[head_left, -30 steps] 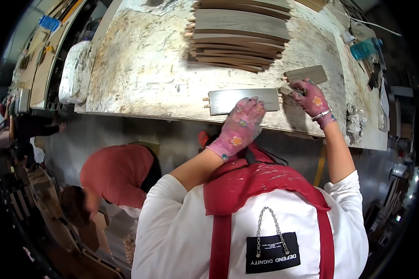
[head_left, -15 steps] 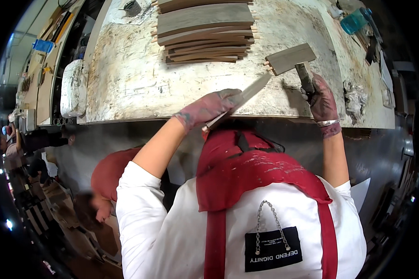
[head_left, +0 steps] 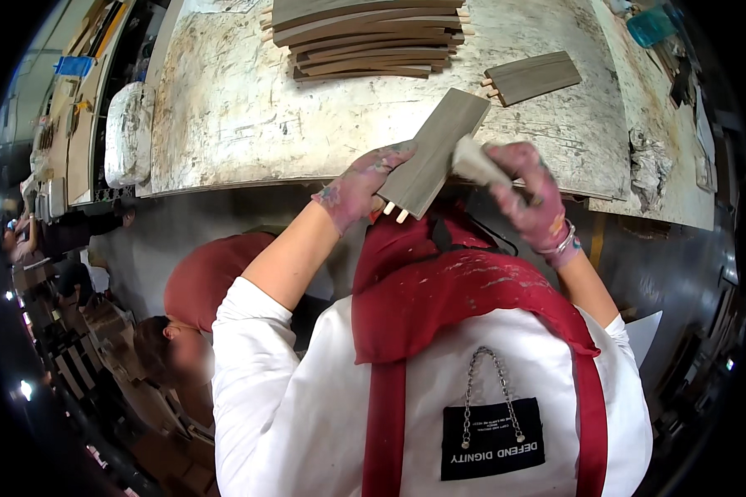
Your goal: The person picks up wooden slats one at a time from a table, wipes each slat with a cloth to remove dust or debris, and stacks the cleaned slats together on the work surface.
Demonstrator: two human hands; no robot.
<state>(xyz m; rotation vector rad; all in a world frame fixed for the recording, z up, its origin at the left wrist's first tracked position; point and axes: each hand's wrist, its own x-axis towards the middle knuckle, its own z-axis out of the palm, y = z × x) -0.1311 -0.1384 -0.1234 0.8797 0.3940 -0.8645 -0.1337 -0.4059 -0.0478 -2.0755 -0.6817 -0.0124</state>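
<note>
My left hand [head_left: 362,180], in a stained pinkish glove, grips the left edge of a grey-brown wooden board [head_left: 441,149]. The board is tilted above the table's near edge, its broad face turned up and two dowel pegs sticking out of the lower end. At its right edge, my right hand [head_left: 532,197], gloved too, is closed round a small block [head_left: 477,162] that looks pale and is smeared by motion. Whether the block touches the board I cannot tell. Another pegged board [head_left: 539,77] lies flat on the table beyond my right hand.
A stack of similar pegged boards [head_left: 369,37] stands at the table's far middle. On the left edge sits a white wrapped bundle [head_left: 130,137]; crumpled material [head_left: 651,161] lies at the right. A blue-green container [head_left: 651,26] is far right. Another person [head_left: 215,277] is bent over at my left.
The board in my left hand has turned from edge-on to broad face up. My right hand has moved left with the block, from over the table to the board's edge. The view has shifted slightly.
</note>
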